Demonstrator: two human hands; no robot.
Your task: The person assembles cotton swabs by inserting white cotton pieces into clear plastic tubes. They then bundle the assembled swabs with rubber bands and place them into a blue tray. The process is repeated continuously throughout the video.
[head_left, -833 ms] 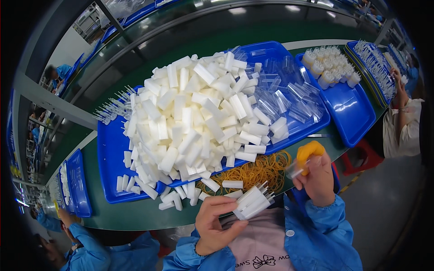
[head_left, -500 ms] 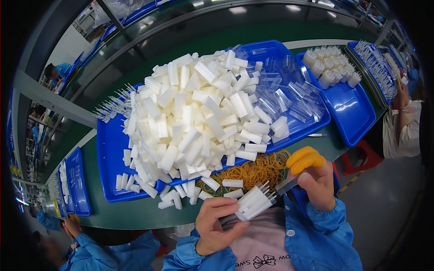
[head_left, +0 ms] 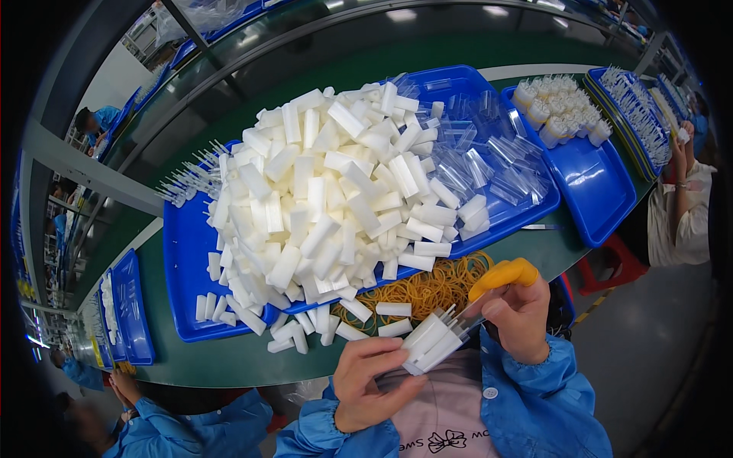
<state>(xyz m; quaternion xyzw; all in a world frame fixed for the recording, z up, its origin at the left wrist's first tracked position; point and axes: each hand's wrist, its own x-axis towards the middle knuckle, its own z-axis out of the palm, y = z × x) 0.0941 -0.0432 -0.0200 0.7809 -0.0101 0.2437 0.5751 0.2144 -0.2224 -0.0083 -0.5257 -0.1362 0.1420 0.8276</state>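
Observation:
My left hand point(head_left: 369, 384) grips a bundle of white foam pieces point(head_left: 434, 343) between fingers and thumb, with thin white stems sticking out of its upper right end. Yellow finger covers point(head_left: 504, 278) sit on fingers of my right hand point(head_left: 522, 317). That hand pinches a clear, flat plastic piece point(head_left: 475, 311), close to the stems; whether it touches them I cannot tell. Beyond both hands lies a heap of tan rubber bands point(head_left: 427, 292). White foam blocks point(head_left: 313, 198) are piled high on a blue tray point(head_left: 187, 282).
Clear plastic sleeves point(head_left: 504, 172) lie at the tray's right. White stems point(head_left: 191, 179) stick out at its left. Another blue tray point(head_left: 592, 191) holds upright bundles point(head_left: 557, 111). Loose foam blocks point(head_left: 286, 336) lie along the table's near edge. Co-workers' arms point(head_left: 683, 164) show at right and lower left.
My right hand has moved slightly left, bringing the clear plastic piece nearer the bundle's stems. My left hand and the bundle have barely moved.

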